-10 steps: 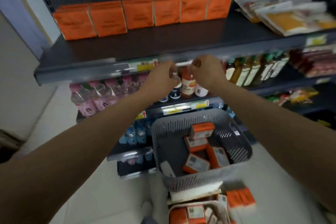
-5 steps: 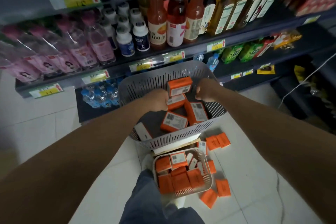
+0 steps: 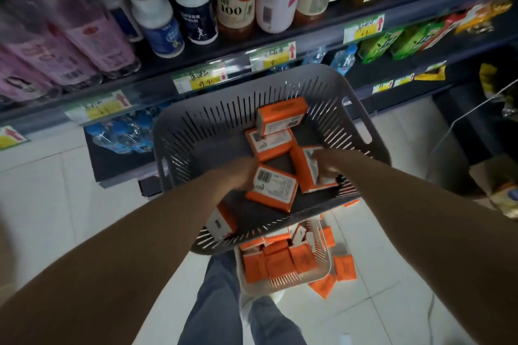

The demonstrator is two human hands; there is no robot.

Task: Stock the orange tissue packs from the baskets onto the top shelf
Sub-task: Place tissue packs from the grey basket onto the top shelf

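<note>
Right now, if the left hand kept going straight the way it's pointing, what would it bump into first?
Probably the orange tissue pack lying label-up in the gray basket; the left hand already looks to be against its edge, though depth is hard to judge.

Grey basket (image 3: 196,131): holds six jumbled orange tissue packs (image 3: 276,145), label sides up.
White basket (image 3: 326,272): below, packed with more.

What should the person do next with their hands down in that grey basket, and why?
Probably close each hand on the pack it touches and lift. The left hand rests against one orange tissue pack, the right hand on another pack, both inside the grey basket. Neither pack looks raised yet, and more packs wait there.
</note>
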